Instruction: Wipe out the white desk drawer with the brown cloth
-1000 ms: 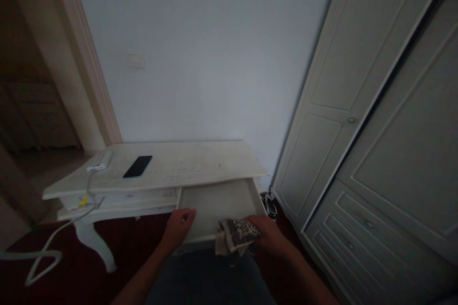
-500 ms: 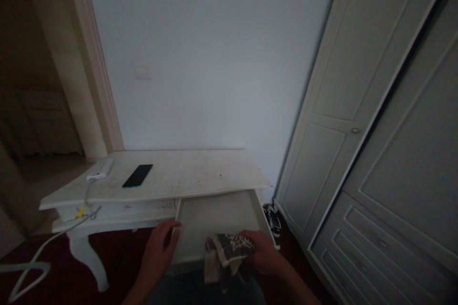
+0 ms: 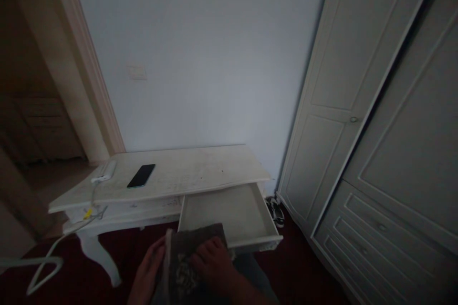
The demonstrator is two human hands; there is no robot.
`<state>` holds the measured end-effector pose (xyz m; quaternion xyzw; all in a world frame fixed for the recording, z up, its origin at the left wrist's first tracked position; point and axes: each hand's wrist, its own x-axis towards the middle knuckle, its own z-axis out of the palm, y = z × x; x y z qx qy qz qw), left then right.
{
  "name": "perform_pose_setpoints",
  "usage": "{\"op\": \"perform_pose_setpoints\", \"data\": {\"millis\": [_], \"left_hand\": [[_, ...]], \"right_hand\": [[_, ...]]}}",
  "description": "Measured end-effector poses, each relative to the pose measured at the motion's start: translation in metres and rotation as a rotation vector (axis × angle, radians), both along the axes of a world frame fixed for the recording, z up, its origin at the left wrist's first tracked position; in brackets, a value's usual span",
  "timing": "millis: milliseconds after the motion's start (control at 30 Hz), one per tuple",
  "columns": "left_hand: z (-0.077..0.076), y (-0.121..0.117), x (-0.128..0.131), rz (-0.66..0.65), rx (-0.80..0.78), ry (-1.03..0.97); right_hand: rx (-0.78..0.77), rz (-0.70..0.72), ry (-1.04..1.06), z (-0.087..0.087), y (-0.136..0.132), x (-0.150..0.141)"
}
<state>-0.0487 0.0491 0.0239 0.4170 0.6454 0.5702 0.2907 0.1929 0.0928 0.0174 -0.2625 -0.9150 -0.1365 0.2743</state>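
A dark grey-brown towel [image 3: 179,252] with a pale woven pattern is spread out low in front of me, over my lap and the front edge of the pulled-out drawer [image 3: 222,212]. At its left edge, my left hand [image 3: 150,264] is closed on the border, its fingers partly hidden by the cloth. Across the towel's face lies my right hand [image 3: 216,262], the fingers slightly bent and resting on the fabric. Inside, the drawer shows a bare pale bottom.
On the white table [image 3: 189,167] lie a black phone [image 3: 141,176] and a white power adapter [image 3: 104,171] with a cable [image 3: 57,243] trailing left. Shoes [image 3: 275,212] stand on the dark red floor by the wardrobe [image 3: 322,152].
The towel, earlier bunched in my right hand above the drawer, is now spread flatter, lower and further left. My left hand has moved down from the drawer's side to the towel's edge.
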Motion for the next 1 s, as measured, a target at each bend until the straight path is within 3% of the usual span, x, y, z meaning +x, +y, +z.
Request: {"op": "perform_pose_setpoints", "data": {"millis": [100, 200, 333, 433, 533, 667, 767, 867, 1000], "left_hand": [[0.014, 0.008, 0.008, -0.065, 0.069, 0.139], [0.037, 0.026, 0.03, -0.217, 0.134, 0.364], [0.065, 0.05, 0.067, -0.548, 0.041, 0.638], [0.072, 0.055, 0.083, -0.742, -0.097, 0.87], [0.071, 0.053, 0.086, -0.771, -0.156, 0.985], [0.072, 0.049, 0.084, -0.767, -0.161, 1.043], [0.073, 0.049, 0.085, -0.786, -0.171, 1.08], [0.071, 0.051, 0.088, -0.819, -0.206, 1.087], [0.064, 0.054, 0.086, -0.876, -0.248, 1.123]], "right_hand": [[0.053, 0.097, -0.08, -0.018, -0.006, 0.022], [0.049, 0.135, -0.164, -0.041, -0.01, 0.012], [-0.012, 0.121, -0.238, -0.068, -0.014, -0.025], [-0.03, 0.101, -0.191, -0.07, -0.018, -0.026], [-0.023, -0.001, -0.078, -0.056, -0.022, 0.019], [-0.03, -0.339, 0.11, -0.03, -0.019, 0.124], [-0.09, -0.569, 0.147, -0.032, -0.018, 0.185], [-0.146, -0.685, 0.15, -0.057, -0.025, 0.2], [-0.241, -0.691, 0.136, -0.085, -0.031, 0.17]]}}
